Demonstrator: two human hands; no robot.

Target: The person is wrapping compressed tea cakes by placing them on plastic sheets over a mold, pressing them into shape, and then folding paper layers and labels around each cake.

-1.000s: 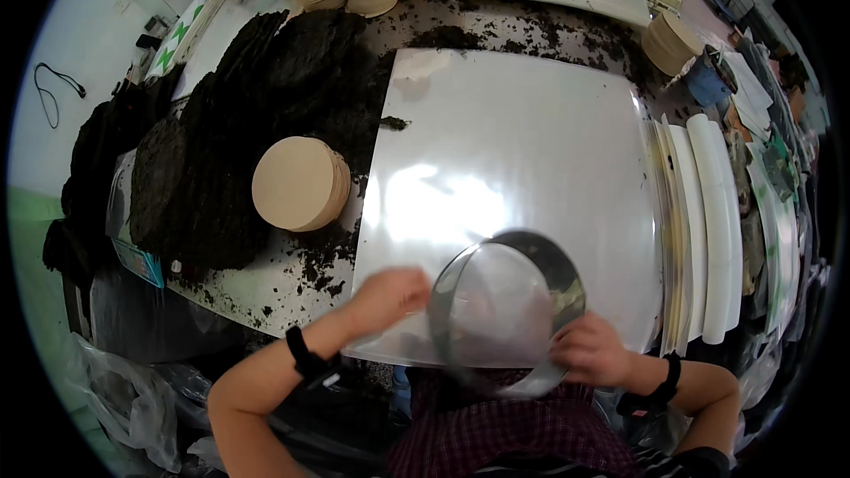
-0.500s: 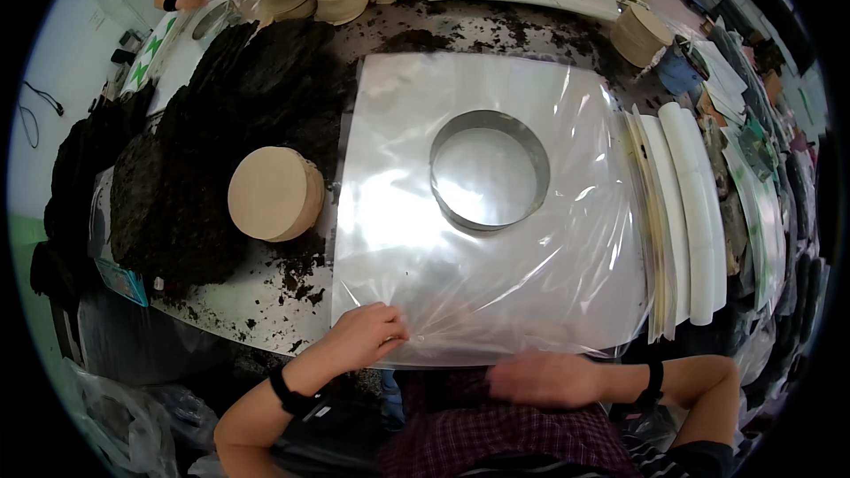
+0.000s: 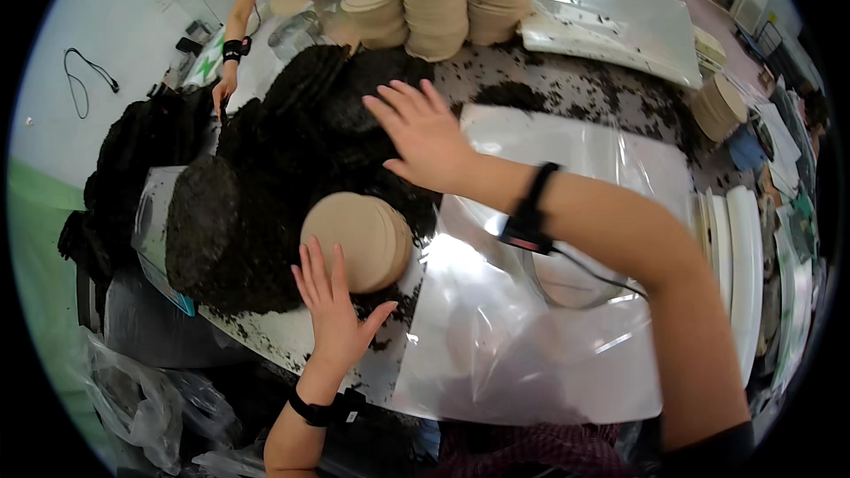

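At the far left, dark compressed cakes (image 3: pixel 221 230) lie heaped along the edge of the worktop (image 3: pixel 567 88), with clear bags hanging below it. Just right of the nearest cake sits the stack of tan paper discs (image 3: pixel 359 239). The left hand (image 3: pixel 332 314) rests against its near side, fingers (image 3: pixel 312 279) spread and flat, gripping nothing. Half a second ago this hand lay on the lower left corner of the clear plastic sheet (image 3: pixel 522 345); it has since left the sheet and gone to the discs.

Further right, the right hand (image 3: pixel 425 137) has crossed over the sheet and hovers open above the black pile (image 3: pixel 328 115), fingers splayed and holding nothing. Earlier it was down at the sheet's near edge.

The sheet lies smoothed on the worktop, and the metal ring (image 3: pixel 575 279) laid on it is now mostly hidden under the right forearm. With sheet and ring set, both hands appear to have turned to the materials on the left.

At the top edge, another person's arm reaches beside tall stacks of tan discs (image 3: pixel 438 0). White trays (image 3: pixel 735 257) stand along the right.
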